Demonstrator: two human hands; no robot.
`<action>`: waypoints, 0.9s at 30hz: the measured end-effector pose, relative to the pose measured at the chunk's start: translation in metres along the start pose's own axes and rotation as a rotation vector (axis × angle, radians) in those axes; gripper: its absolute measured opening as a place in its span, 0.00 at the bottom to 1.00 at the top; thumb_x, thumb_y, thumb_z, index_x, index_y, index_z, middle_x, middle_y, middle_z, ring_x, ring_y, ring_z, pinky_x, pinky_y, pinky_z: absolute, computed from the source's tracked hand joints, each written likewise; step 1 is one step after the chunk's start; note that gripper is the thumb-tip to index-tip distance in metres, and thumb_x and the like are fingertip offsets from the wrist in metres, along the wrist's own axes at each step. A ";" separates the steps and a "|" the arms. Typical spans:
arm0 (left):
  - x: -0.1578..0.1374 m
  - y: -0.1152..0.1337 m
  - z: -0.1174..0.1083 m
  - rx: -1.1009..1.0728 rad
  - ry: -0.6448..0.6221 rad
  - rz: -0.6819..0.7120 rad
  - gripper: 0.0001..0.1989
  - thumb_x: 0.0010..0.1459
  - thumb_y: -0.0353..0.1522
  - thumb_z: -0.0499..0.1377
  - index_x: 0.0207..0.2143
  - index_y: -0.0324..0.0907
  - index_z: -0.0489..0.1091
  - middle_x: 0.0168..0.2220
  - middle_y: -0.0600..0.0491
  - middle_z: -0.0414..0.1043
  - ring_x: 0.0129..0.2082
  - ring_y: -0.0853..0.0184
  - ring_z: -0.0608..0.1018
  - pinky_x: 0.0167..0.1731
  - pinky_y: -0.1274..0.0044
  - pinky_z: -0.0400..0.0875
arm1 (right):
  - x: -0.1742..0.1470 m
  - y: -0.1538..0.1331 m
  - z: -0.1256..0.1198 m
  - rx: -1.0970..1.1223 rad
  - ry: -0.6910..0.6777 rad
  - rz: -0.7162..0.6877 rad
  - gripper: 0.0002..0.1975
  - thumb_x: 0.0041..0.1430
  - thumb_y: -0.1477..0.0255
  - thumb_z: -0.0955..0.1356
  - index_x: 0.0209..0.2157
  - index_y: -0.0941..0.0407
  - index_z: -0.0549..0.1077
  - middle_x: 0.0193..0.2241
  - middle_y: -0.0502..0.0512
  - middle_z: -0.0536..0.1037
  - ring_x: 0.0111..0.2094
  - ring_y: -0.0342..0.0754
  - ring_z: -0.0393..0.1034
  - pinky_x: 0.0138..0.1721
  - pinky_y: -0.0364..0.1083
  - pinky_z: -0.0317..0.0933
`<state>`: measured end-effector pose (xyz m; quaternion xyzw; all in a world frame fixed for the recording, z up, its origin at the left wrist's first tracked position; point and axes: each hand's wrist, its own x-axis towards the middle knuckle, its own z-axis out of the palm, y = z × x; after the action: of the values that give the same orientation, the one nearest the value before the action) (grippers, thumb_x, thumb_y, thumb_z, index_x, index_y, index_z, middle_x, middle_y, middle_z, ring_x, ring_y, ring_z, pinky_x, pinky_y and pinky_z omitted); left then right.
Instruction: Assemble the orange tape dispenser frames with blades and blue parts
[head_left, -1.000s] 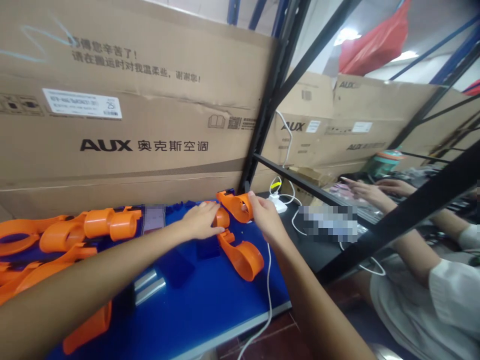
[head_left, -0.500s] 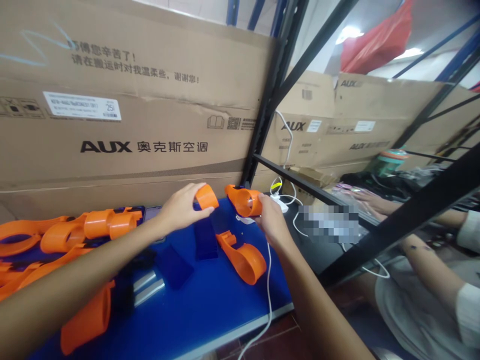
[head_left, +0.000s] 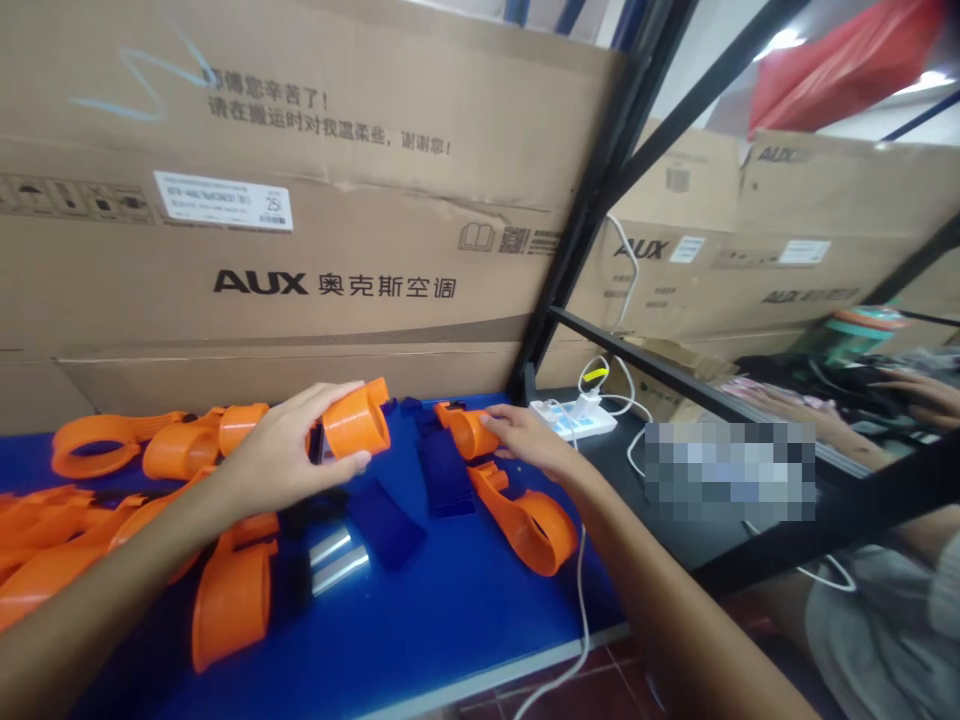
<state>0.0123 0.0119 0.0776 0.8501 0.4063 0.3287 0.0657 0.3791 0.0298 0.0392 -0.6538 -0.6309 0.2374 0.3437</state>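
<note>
The left hand (head_left: 289, 440) held an orange cylindrical ring (head_left: 352, 425) between thumb and fingers, raised above the desk (head_left: 465, 620). The right hand (head_left: 521, 437) was narrow, its fingertips on the edge of an orange looped piece (head_left: 469, 435); whether it gripped firmly could not be told. Between the hands lay dark blue flat pieces (head_left: 444, 475). Just on the near side of the right hand rested a second looped piece (head_left: 547, 530), a white cable (head_left: 585, 600) beside it. Further orange parts (head_left: 180, 455) lay left of the left hand. Beyond the right hand stood a white power strip (head_left: 559, 420); behind both hands rose a large cardboard box (head_left: 360, 225). Well to their right, another person's hand (head_left: 799, 415) appeared blurred.
</note>
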 end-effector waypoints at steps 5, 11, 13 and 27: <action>-0.014 -0.004 -0.002 -0.017 0.029 0.066 0.40 0.56 0.45 0.68 0.69 0.52 0.60 0.65 0.47 0.69 0.63 0.47 0.73 0.62 0.57 0.67 | -0.014 -0.040 -0.014 -0.167 0.066 -0.115 0.14 0.65 0.62 0.69 0.43 0.57 0.81 0.37 0.61 0.84 0.39 0.57 0.78 0.43 0.51 0.68; -0.037 -0.009 -0.001 -0.013 0.129 0.287 0.41 0.56 0.35 0.69 0.69 0.51 0.58 0.63 0.45 0.70 0.63 0.49 0.72 0.65 0.57 0.65 | -0.057 -0.112 0.047 0.385 0.039 -0.307 0.21 0.70 0.56 0.64 0.57 0.53 0.71 0.38 0.56 0.82 0.28 0.47 0.72 0.30 0.47 0.67; -0.043 -0.012 -0.001 -0.051 0.071 0.322 0.42 0.56 0.34 0.68 0.70 0.50 0.56 0.64 0.44 0.68 0.64 0.50 0.71 0.65 0.57 0.64 | -0.056 -0.120 0.079 0.401 0.061 -0.290 0.26 0.68 0.56 0.67 0.62 0.51 0.66 0.40 0.55 0.80 0.28 0.45 0.71 0.30 0.46 0.66; -0.048 -0.019 0.011 -0.602 0.014 -0.189 0.24 0.66 0.48 0.59 0.60 0.50 0.68 0.47 0.46 0.75 0.42 0.57 0.78 0.43 0.64 0.74 | -0.023 -0.106 0.144 0.909 -0.068 -0.127 0.14 0.63 0.59 0.69 0.40 0.55 0.78 0.17 0.43 0.66 0.14 0.39 0.55 0.15 0.39 0.49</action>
<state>-0.0151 -0.0090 0.0379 0.7487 0.3681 0.4325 0.3419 0.1996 0.0250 0.0216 -0.3886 -0.5125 0.4900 0.5884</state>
